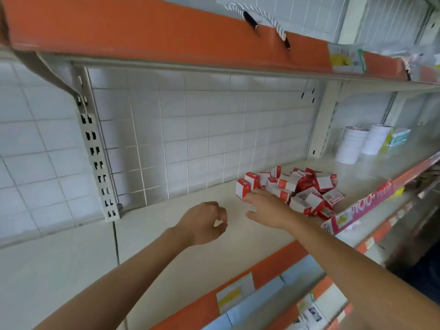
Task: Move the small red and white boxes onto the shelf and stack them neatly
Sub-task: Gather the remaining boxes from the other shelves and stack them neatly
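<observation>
From my head view, the small red and white boxes (292, 189) lie in a loose jumble right of the frame's centre, already on the shelf (166, 234) but tipped every which way, none of them stacked. My right hand (269, 210) reaches into the left edge of the pile, fingers stretched out and touching one upright box (242, 188); whether I have closed on it I cannot tell, since my fingertips are hidden against it. My left hand (204, 222) hovers just left of it over bare shelf, fingers loosely curled and holding nothing. The risk I see is that a push from my outstretched fingers topples that box or shoves the heap further right toward the pink carton (362, 208) at the shelf's front edge, and boxes near that edge could slide off. The boxes look light and likely skid easily, so any stack I start may lean if I set them down crooked.
</observation>
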`<action>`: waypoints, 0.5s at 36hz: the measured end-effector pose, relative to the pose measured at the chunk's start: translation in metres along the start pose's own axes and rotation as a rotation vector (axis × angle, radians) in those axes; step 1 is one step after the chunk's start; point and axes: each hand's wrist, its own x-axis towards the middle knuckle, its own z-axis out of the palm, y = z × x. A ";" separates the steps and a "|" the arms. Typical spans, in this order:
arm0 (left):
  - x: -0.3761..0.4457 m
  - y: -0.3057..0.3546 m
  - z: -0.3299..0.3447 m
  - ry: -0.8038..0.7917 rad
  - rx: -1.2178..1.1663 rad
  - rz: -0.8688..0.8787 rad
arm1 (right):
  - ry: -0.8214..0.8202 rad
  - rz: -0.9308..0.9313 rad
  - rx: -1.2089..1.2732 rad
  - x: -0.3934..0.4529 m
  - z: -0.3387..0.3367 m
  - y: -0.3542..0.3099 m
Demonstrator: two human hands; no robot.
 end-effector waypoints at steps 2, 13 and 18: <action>0.006 0.002 0.003 -0.009 0.006 -0.033 | -0.020 -0.025 -0.035 0.018 0.001 0.010; 0.028 0.013 0.000 0.077 0.042 -0.241 | -0.014 -0.066 -0.116 0.101 0.009 0.045; 0.016 0.020 0.007 0.078 0.055 -0.365 | -0.002 -0.104 -0.095 0.106 0.018 0.050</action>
